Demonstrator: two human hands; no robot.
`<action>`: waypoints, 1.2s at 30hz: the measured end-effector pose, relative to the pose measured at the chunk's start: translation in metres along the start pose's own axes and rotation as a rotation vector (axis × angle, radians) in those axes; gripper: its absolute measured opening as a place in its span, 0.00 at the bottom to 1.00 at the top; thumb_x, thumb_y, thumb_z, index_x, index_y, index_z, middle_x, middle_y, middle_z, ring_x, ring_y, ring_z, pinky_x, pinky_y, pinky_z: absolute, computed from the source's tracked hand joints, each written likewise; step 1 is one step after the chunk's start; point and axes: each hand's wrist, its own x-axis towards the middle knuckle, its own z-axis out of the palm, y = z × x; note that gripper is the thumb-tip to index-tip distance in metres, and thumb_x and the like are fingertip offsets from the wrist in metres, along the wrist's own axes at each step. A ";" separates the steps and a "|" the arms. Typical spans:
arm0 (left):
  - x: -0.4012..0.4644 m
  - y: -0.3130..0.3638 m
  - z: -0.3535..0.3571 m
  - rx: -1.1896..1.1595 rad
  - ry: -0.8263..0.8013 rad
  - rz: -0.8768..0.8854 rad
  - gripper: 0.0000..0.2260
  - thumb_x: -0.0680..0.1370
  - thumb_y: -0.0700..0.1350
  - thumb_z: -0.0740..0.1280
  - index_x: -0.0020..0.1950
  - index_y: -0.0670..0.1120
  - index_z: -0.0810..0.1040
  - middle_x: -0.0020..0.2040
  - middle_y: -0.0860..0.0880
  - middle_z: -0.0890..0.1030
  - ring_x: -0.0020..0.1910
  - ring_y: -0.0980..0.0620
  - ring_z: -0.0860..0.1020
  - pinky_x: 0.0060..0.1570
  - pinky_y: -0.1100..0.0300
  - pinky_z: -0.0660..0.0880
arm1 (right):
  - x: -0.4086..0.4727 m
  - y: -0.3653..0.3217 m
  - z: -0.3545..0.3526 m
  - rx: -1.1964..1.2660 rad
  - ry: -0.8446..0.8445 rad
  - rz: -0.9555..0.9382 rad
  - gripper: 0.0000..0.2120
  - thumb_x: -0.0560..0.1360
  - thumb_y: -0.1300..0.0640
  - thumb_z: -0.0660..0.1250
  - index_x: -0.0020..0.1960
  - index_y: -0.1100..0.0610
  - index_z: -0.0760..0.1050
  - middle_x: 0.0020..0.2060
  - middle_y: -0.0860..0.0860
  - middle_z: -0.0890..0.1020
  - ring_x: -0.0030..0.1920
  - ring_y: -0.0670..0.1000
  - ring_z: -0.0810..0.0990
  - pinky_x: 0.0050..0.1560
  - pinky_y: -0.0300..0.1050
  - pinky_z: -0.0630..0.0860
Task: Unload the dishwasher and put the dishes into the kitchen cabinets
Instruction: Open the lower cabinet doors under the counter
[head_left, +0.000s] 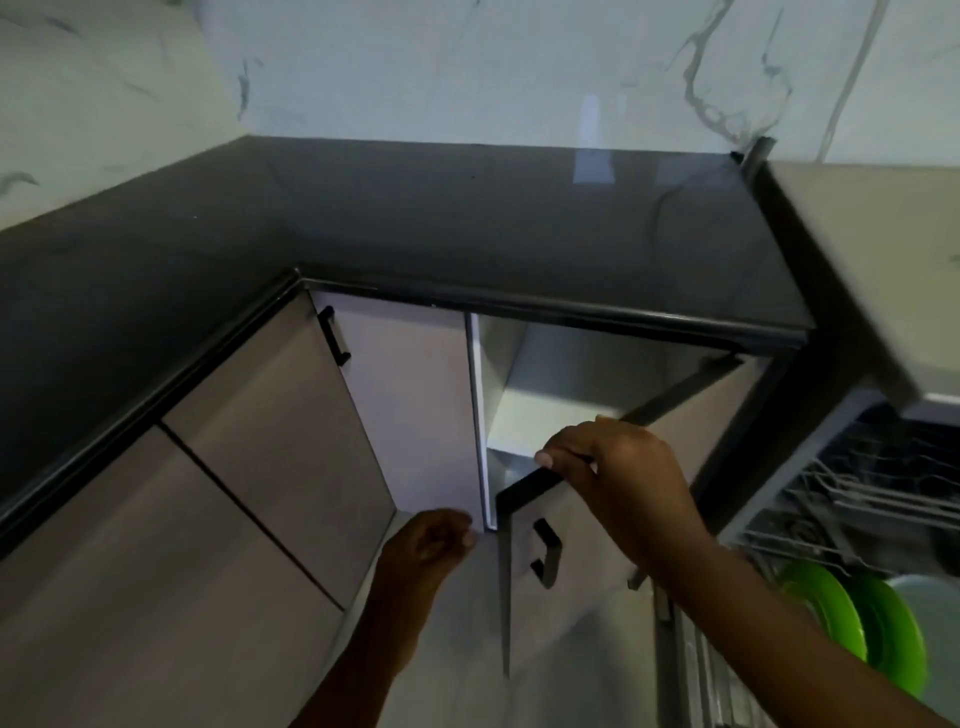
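My right hand (618, 483) grips the top edge of a beige cabinet door (587, 561) that stands swung out under the dark counter. Behind the door I see the cabinet's white inside with a shelf (550, 410) that holds nothing I can see. My left hand (431, 540) hangs lower, beside the door's free edge, fingers loosely curled and holding nothing. At the right, the dishwasher (852, 499) stands with its wire racks showing. Two green plates (852, 623) stand upright in the lower rack.
A dark glossy countertop (467, 218) wraps round the corner, with a marble-look wall behind. Closed beige cabinet doors (270, 441) with black handles run along the left. A pale dish (935, 634) stands right of the green plates.
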 end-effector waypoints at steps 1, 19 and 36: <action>-0.010 0.005 0.009 0.060 -0.070 0.025 0.09 0.73 0.52 0.71 0.52 0.53 0.82 0.50 0.55 0.84 0.54 0.54 0.81 0.50 0.65 0.76 | -0.013 0.000 -0.007 0.032 -0.018 0.022 0.13 0.76 0.45 0.60 0.45 0.49 0.81 0.42 0.43 0.84 0.43 0.42 0.81 0.60 0.39 0.73; -0.147 0.034 0.218 0.173 -0.535 0.193 0.19 0.78 0.51 0.66 0.68 0.51 0.72 0.63 0.51 0.79 0.61 0.58 0.77 0.62 0.57 0.75 | -0.150 0.081 -0.148 -0.070 -0.398 0.342 0.19 0.77 0.59 0.66 0.68 0.55 0.72 0.70 0.49 0.71 0.70 0.50 0.70 0.68 0.39 0.63; -0.169 0.000 0.238 0.141 -0.363 0.186 0.19 0.76 0.46 0.70 0.66 0.56 0.74 0.61 0.57 0.80 0.59 0.61 0.78 0.54 0.60 0.79 | -0.159 0.094 -0.125 0.036 -0.296 0.250 0.11 0.79 0.62 0.63 0.60 0.58 0.76 0.77 0.52 0.56 0.77 0.53 0.52 0.74 0.51 0.59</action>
